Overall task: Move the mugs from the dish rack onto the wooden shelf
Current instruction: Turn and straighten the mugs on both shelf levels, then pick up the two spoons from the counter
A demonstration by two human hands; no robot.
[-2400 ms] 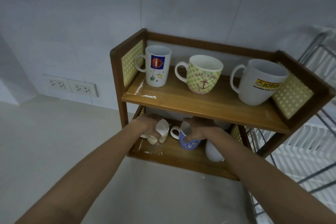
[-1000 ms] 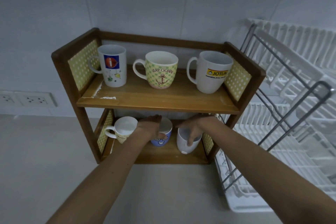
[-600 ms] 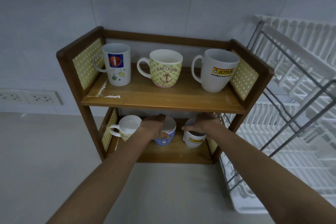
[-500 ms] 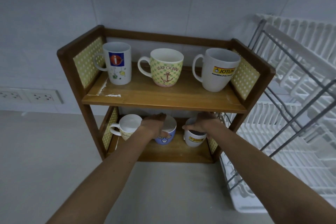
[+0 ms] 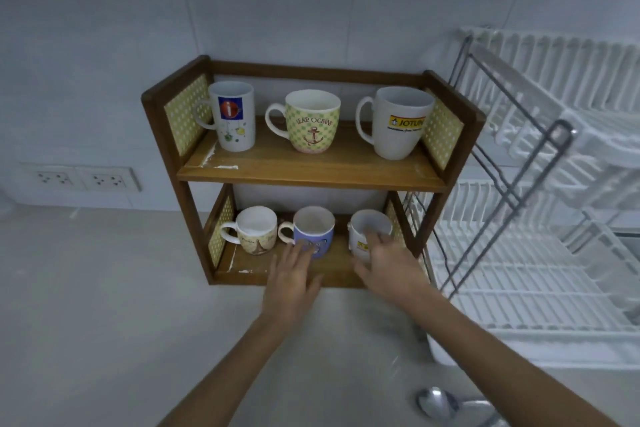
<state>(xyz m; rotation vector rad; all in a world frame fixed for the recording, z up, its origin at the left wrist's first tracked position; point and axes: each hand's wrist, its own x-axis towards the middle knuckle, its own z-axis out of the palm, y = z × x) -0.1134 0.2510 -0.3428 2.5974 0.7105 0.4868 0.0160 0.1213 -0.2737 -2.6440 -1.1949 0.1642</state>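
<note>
The wooden shelf (image 5: 308, 173) stands against the wall with three mugs on each level. On top stand a tall white mug (image 5: 233, 116), a green anchor mug (image 5: 311, 125) and a white Jotun mug (image 5: 401, 123). Below stand a cream mug (image 5: 254, 230), a blue mug (image 5: 313, 229) and a small white mug (image 5: 367, 232). My left hand (image 5: 292, 279) hovers open in front of the blue mug, fingertips at its face. My right hand (image 5: 389, 265) is open by the small white mug, fingertips near its rim.
A white dish rack (image 5: 540, 218) with a grey metal frame stands right of the shelf; I see no mugs in it. A metal spoon (image 5: 446, 404) lies on the counter at the bottom right. Two wall sockets (image 5: 81, 178) sit to the left.
Both hands have let go of the lower-shelf mugs and drawn back toward me with fingers spread. The view has pulled back and tilted, showing the spoon.
</note>
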